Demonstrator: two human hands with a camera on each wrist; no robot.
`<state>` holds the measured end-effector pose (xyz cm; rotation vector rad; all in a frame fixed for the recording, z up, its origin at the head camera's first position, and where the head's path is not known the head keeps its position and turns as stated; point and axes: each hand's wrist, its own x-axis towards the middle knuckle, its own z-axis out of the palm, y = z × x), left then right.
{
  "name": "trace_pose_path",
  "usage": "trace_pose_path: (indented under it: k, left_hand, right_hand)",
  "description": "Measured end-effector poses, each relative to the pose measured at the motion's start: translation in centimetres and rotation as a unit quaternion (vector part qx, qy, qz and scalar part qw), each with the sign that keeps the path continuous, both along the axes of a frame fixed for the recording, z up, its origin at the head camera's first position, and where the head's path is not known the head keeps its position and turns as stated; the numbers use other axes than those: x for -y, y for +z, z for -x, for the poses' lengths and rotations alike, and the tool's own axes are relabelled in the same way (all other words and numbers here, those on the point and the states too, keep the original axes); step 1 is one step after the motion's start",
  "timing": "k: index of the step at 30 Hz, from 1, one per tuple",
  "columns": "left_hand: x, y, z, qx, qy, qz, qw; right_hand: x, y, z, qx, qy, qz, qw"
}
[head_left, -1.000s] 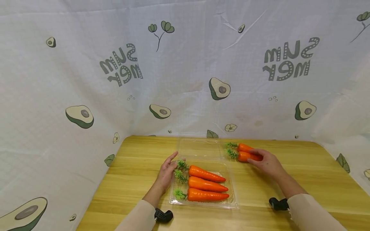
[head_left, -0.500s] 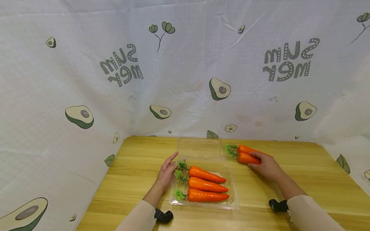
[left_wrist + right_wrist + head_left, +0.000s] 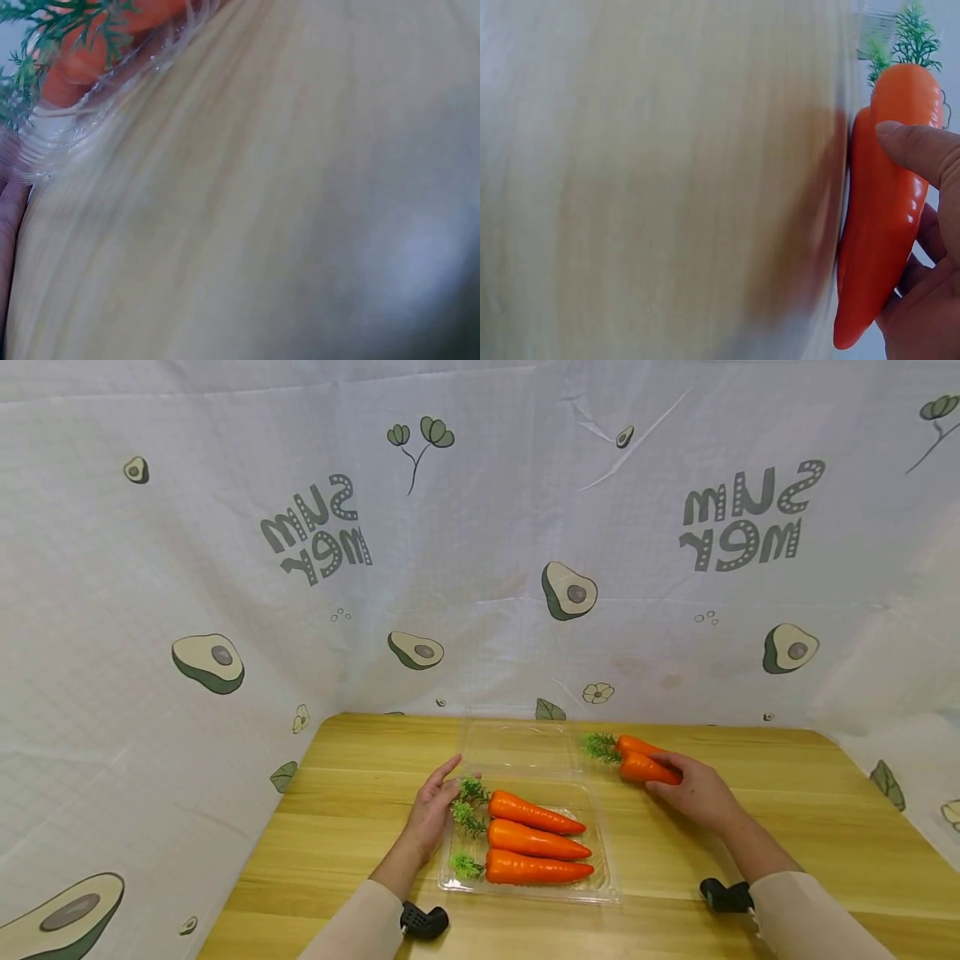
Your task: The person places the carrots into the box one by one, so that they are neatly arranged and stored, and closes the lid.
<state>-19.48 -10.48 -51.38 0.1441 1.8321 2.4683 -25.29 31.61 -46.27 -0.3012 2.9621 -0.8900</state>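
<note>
My right hand (image 3: 697, 789) pinches the nearer of two orange carrots at the back right, the gripped carrot (image 3: 647, 768) having a green leafy top. In the right wrist view the thumb (image 3: 915, 146) presses on that carrot, with fingers curled at its other side. Just behind it is a second carrot (image 3: 636, 743), partly covered. My left hand (image 3: 431, 810) rests with fairly straight fingers against the left side of a clear plastic container (image 3: 606, 881). Inside lie three carrots in a row, with the nearest carrot (image 3: 538, 867) at the front, their leafy tops facing left.
The container's clear lid (image 3: 519, 745) lies folded back toward the rear of the wooden table (image 3: 360, 760). A white cloth (image 3: 480, 635) printed with avocados hangs behind the table and along both sides. A black wrist device (image 3: 425, 921) sits near the left cuff, another (image 3: 726, 895) near the right.
The right hand's fingers have settled around the nearer carrot, which has shifted slightly and now overlaps the one behind. The left hand and the container stay where they were.
</note>
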Motion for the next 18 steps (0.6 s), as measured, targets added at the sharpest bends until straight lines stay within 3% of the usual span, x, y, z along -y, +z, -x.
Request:
trace_pose_path:
  k: [10,18]
  left_hand:
    - [0.0,0.0,0.1,0.000,-0.002,0.003,1.0000]
    - [-0.1,0.1,0.0,0.001,-0.011,-0.015,0.9998]
  right_hand:
    - [-0.1,1.0,-0.2,0.033,-0.028,-0.009,0.9990]
    - [0.7,1.9,-0.6,0.003,-0.011,0.013,0.9999]
